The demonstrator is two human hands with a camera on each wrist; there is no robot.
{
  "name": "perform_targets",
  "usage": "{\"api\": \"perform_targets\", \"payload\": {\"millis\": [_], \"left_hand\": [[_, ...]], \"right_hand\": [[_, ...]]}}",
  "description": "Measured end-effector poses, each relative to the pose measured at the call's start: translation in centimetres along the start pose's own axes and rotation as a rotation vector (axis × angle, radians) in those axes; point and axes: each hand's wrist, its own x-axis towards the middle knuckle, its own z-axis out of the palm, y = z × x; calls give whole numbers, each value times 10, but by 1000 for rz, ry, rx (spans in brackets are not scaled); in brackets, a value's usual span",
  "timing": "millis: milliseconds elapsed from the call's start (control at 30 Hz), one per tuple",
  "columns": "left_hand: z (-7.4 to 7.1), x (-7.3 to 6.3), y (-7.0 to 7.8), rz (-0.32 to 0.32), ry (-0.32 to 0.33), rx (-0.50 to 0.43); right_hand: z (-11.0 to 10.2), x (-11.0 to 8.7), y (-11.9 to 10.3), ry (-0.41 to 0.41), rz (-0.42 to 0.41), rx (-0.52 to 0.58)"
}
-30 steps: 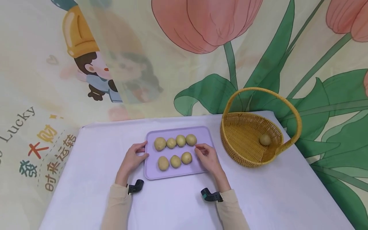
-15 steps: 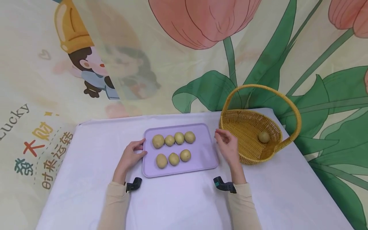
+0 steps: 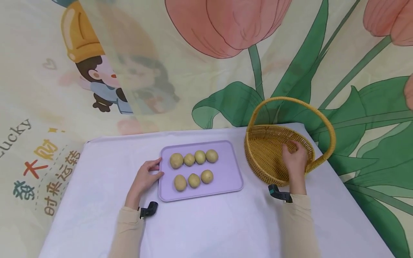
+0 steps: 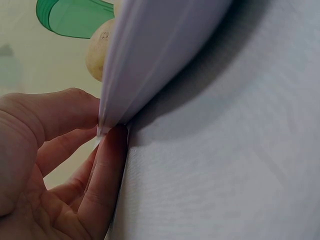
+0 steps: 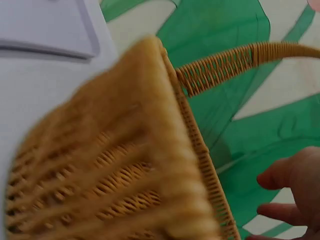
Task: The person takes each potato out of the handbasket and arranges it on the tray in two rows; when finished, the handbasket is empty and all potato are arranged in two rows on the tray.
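Note:
My left hand (image 3: 146,178) pinches the left edge of a lilac tray (image 3: 227,175). Up close in the left wrist view, thumb and fingers (image 4: 102,182) meet at the tray's rim (image 4: 145,55). Two rows of small potatoes (image 3: 176,161) lie on the tray, one of them a potato (image 4: 98,52) peeking past the rim in that view. My right hand (image 3: 295,159) reaches over the inside of a wicker basket (image 3: 267,157), its thumb and fingers apart in the right wrist view. The potato in the basket is hidden behind that hand.
The basket's tall arched handle (image 3: 329,130) rises over its right side. A white cloth (image 3: 206,225) covers the table. Behind it hangs a printed curtain (image 3: 226,107) with tulips and cartoon figures.
My right hand has moved rightward from beside the potatoes, across the tray's right edge, into the space over the basket. The left hand keeps its place at the tray.

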Motion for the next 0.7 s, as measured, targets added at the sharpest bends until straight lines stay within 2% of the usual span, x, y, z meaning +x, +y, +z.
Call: {"api": "perform_targets", "payload": {"millis": [167,467,700], "left_hand": [[0,0,-1,-8,-6,12],[-1,-1,-1,-5,-4,-15],[-1,-1,0,-13,-1,-8]], "right_hand": [[-9,13,12,15,52,2],[-9,21,17,-28,131,20],[-6,28,20,-92,192,-19]]}}
